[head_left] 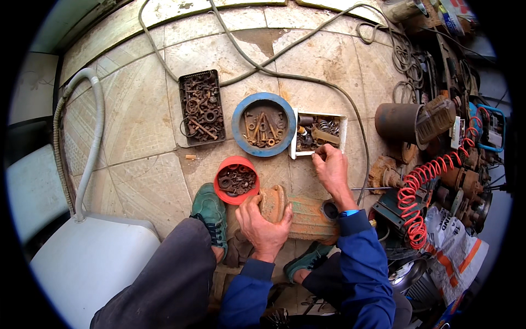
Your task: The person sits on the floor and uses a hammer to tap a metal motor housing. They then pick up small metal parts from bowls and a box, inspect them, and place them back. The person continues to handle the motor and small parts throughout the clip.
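Observation:
A rusty, ribbed, motor-like housing (309, 217) lies across in front of me, between my green shoes. My left hand (264, 227) is curled around its flanged left end, thumb on one side and fingers on the other. Ahead and to the right, my right hand (332, 169) is closed in a pinch at the near right corner of a white box (343, 134). Whatever sits between those fingertips is too small to make out. Springs and assorted metal parts fill the box. Close to my left fingers stands a red bowl (219, 193) of dark washers and nuts.
A blue round pan (238, 137) of rusty bolts and a black crate (183, 104) of hardware stand farther off. Cables (307, 80) cross the tiles. At right are a metal cylinder (395, 125), a red coiled hose (408, 205) and machine parts; at left, a white appliance (90, 263).

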A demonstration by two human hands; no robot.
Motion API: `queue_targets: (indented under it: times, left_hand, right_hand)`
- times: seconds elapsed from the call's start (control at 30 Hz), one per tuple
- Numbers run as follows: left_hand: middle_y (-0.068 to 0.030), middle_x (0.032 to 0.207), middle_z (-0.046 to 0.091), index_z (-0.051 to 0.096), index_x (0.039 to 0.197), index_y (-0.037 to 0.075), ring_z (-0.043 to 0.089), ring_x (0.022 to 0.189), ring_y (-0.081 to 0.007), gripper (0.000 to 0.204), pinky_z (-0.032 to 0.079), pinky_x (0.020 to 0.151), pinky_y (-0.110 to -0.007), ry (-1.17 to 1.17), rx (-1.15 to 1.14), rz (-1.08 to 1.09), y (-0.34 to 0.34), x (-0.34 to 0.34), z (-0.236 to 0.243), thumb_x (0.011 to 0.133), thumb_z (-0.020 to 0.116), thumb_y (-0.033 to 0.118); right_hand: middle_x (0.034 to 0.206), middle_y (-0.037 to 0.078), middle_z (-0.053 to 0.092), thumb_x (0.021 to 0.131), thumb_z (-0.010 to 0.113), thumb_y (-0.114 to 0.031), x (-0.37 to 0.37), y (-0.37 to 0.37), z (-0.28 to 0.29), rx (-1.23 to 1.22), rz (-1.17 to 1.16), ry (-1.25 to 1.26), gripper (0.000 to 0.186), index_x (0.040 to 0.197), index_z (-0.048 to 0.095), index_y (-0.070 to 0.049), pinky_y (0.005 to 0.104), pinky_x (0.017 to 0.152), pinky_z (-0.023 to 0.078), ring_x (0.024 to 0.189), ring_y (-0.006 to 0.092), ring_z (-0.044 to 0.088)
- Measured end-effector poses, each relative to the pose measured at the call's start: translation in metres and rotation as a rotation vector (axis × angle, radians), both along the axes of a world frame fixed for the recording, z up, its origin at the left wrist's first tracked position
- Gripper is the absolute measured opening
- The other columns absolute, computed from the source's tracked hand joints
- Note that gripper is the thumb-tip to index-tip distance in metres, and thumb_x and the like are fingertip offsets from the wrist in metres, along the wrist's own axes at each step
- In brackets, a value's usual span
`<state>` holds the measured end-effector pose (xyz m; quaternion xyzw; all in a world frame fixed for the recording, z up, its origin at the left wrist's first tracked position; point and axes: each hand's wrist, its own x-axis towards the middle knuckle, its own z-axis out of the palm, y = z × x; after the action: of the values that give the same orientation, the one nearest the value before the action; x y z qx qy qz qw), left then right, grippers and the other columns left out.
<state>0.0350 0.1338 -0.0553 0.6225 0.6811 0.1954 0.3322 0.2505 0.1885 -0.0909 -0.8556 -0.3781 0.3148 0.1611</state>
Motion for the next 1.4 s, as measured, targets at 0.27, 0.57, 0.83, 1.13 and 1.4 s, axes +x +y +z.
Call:
queue_targets:
  times: [0.27,0.57,0.83,1.13,1.4]
  left_hand:
    - [-0.0214,0.115,0.060,0.058,0.119,-0.001,0.055,0.111,-0.0420,0.069,0.043,0.098,-0.053,-0.012,-0.010,0.010,0.003,0.001,0.004,0.073,0.091,0.038]
    - [-0.0216,0.116,0.060,0.057,0.119,-0.001,0.055,0.112,-0.0416,0.069,0.044,0.098,-0.052,-0.027,-0.004,0.030,0.002,0.002,0.002,0.072,0.091,0.038]
    - [-0.0218,0.118,0.060,0.058,0.119,-0.002,0.055,0.112,-0.0422,0.071,0.046,0.096,-0.053,-0.013,-0.006,0.019,0.005,0.002,0.002,0.072,0.092,0.037]
    - [-0.0212,0.117,0.061,0.059,0.119,-0.002,0.055,0.110,-0.0418,0.069,0.046,0.096,-0.054,-0.026,0.007,0.031,0.006,0.003,0.004,0.071,0.092,0.034]
    - [-0.0208,0.115,0.061,0.059,0.119,-0.001,0.055,0.110,-0.0410,0.067,0.045,0.096,-0.053,-0.035,0.001,0.033,0.006,0.004,0.004,0.070,0.092,0.030]
  right_hand:
    - [0.091,0.021,0.072,0.087,0.080,-0.013,-0.058,0.052,-0.005,0.149,0.322,0.085,0.016,0.091,0.072,0.001,0.0453,0.077,0.059,0.084,0.0347,0.073]
    - [0.094,0.022,0.071,0.090,0.079,-0.024,-0.078,0.090,-0.008,0.024,0.530,-0.271,0.025,0.092,0.068,-0.001,0.0506,0.071,0.058,0.085,0.0416,0.073]
    - [0.068,0.024,0.066,0.102,0.068,-0.032,-0.053,0.102,-0.015,0.153,-0.088,-0.022,0.041,0.080,0.067,0.004,0.0474,0.061,0.050,0.058,0.0336,0.063]
    - [0.078,0.016,0.075,0.094,0.071,-0.018,-0.017,0.075,-0.004,0.210,-0.116,0.059,0.024,0.097,0.075,0.006,0.0366,0.070,0.056,0.071,0.0199,0.071]
    - [0.085,0.018,0.076,0.098,0.060,-0.007,-0.044,0.062,0.008,0.042,0.182,0.154,0.019,0.108,0.073,0.002,0.0398,0.070,0.058,0.074,0.0225,0.073]
